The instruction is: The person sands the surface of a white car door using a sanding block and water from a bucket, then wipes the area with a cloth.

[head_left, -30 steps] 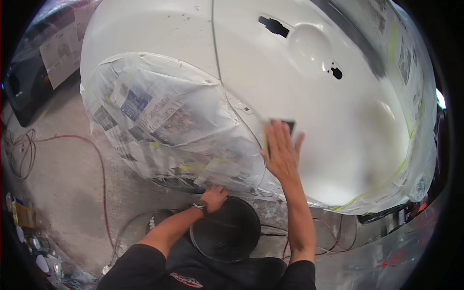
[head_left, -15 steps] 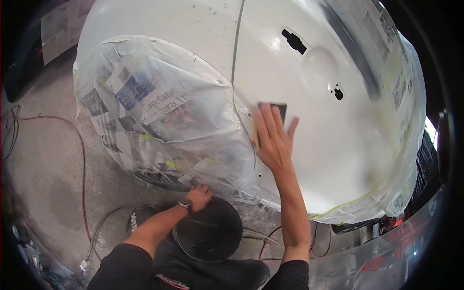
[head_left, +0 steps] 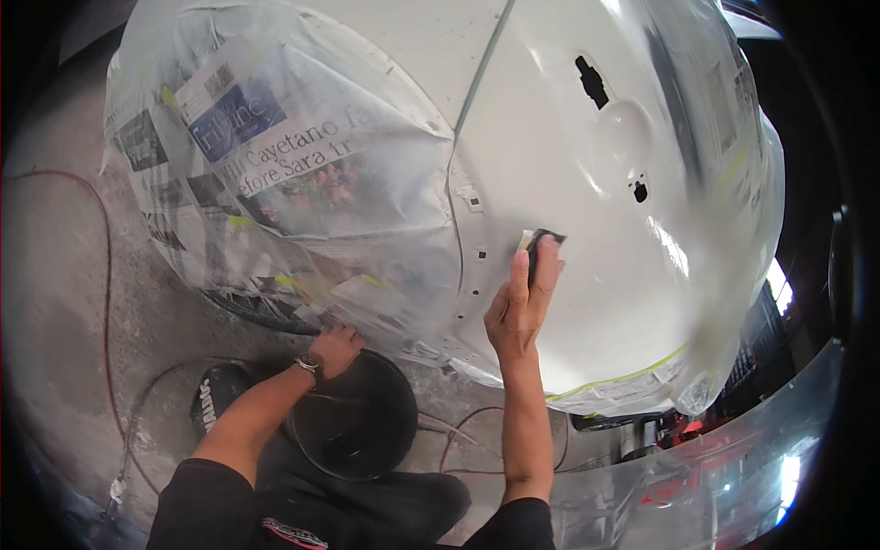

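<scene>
My right hand [head_left: 524, 298] is raised off a white car door panel [head_left: 587, 330], or only lightly against it; the gap is hard to judge. Between its fingers and thumb is a dark sheet of sandpaper [head_left: 547, 240], bent, with a pale yellowish edge beside it. My left hand [head_left: 336, 350], with a watch on the wrist, is low by the covered wheel, at the upper rim of a black bucket [head_left: 353, 431]. Its fingers curl downward, and what they grip is hidden. Newspaper and clear plastic film [head_left: 302, 174] mask the wheel area left of the door.
The door has dark handle cutouts [head_left: 592, 82] and small holes along its left edge. A red hose [head_left: 105, 275] runs over the concrete floor at left. Cables lie right of the bucket. Clear plastic sheeting [head_left: 678, 495] spreads at lower right.
My right hand has gone from flat and spread on the sandpaper to pinching it, lower on the door. The view has shifted, so the car and bucket appear further left. My left hand stays by the bucket.
</scene>
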### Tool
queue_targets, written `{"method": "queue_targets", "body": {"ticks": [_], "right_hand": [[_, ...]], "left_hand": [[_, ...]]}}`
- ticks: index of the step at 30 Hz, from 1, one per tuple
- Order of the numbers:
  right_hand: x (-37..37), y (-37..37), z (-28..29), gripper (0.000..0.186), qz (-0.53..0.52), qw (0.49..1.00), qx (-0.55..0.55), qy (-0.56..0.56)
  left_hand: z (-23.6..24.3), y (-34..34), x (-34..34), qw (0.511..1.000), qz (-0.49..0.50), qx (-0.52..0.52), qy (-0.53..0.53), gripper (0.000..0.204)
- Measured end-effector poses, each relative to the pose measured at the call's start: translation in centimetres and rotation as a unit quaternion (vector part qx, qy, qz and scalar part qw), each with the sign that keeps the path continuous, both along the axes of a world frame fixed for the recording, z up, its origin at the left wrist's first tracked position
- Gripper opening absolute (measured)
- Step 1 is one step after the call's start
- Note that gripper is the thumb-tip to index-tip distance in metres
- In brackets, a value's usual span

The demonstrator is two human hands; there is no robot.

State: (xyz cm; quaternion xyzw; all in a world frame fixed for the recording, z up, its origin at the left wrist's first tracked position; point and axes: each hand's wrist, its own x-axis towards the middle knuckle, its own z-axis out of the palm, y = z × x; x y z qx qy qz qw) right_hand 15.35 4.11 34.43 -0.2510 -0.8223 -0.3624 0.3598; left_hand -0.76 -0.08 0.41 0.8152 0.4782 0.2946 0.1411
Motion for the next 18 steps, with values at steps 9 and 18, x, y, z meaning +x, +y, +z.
{"method": "queue_targets", "body": {"ticks": [9, 18], "right_hand": [[-6.0, -1.2, 1.8, 0.079, -0.108, 0.994, -0.032, -0.009], [-5.6, -2.7, 2.7, 0.072, -0.182, 0.976, -0.088, 0.078]], "left_hand": [[0.7, -0.4, -0.1, 1.0, 0.003, -0.009, -0.021, 0.029], [-0.1, -0.4, 0.1, 1.0, 0.009, -0.004, -0.012, 0.029]]}}
